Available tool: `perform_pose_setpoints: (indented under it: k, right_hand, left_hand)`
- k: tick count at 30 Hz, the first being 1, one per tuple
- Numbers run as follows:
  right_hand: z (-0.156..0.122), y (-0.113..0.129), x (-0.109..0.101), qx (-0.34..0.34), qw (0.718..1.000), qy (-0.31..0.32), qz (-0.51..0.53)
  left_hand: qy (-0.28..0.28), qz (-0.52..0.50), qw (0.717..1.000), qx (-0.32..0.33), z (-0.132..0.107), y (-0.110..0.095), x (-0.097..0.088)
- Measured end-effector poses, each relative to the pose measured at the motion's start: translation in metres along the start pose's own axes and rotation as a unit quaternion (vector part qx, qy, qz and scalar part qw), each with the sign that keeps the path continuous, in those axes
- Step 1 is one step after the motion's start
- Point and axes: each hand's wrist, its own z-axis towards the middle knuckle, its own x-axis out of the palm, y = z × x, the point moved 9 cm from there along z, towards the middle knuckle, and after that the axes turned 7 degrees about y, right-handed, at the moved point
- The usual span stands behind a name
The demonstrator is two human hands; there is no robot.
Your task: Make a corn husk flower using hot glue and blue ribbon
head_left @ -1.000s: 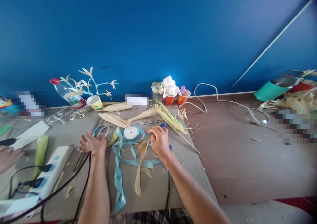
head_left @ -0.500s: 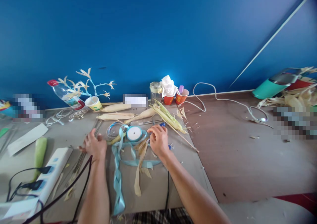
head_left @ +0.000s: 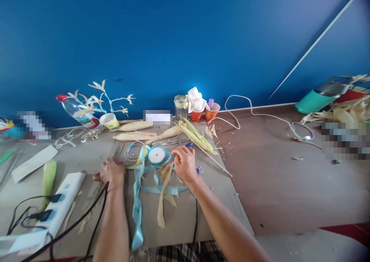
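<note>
My left hand (head_left: 111, 172) lies on the grey mat with its fingers closed around a bundle of thin metal wires (head_left: 118, 152) that fan out toward the wall. My right hand (head_left: 185, 164) is curled shut near a blue-handled tool (head_left: 189, 145), pinching dry corn husk strips (head_left: 163, 188) that trail toward me. Between the hands sit a spool of light blue ribbon (head_left: 156, 155) and its loose ribbon tail (head_left: 137, 208).
A white power strip (head_left: 54, 206) with black cables lies at left beside a green husk (head_left: 47, 179). Corn ears (head_left: 196, 137), paper cups (head_left: 213, 112), a jar (head_left: 181, 106), a bottle (head_left: 75, 110) with a husk-flower branch and a white cable (head_left: 260, 117) stand farther back.
My left hand has slid a little right and closed its fingers on the wire bundle. The other person's hand at the left edge has left the view. My right hand has barely moved.
</note>
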Motion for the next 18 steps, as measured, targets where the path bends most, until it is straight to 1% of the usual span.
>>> perform_pose_setpoints:
  k: [2,8,10,15,18]
  right_hand:
    - [0.0,0.0,0.001,0.006,1.0,0.009,-0.003]
    - [0.001,0.001,0.001,0.009,1.0,0.018,-0.001]
    - [0.001,0.0,0.001,0.013,1.0,0.022,-0.003]
    - [0.002,-0.003,0.001,0.023,1.0,0.017,-0.002]
    - [0.002,-0.003,-0.001,0.021,1.0,0.007,0.002]
  left_hand:
    - [-0.009,-0.004,1.0,-0.002,0.0,0.001,-0.001]
    - [-0.003,-0.015,1.0,0.012,-0.001,-0.001,0.001]
    - [-0.016,-0.019,1.0,0.003,-0.001,0.0,0.0]
    - [-0.083,-0.059,0.995,-0.018,-0.003,0.006,-0.012]
    - [-0.091,-0.09,0.992,-0.021,-0.002,0.011,-0.015]
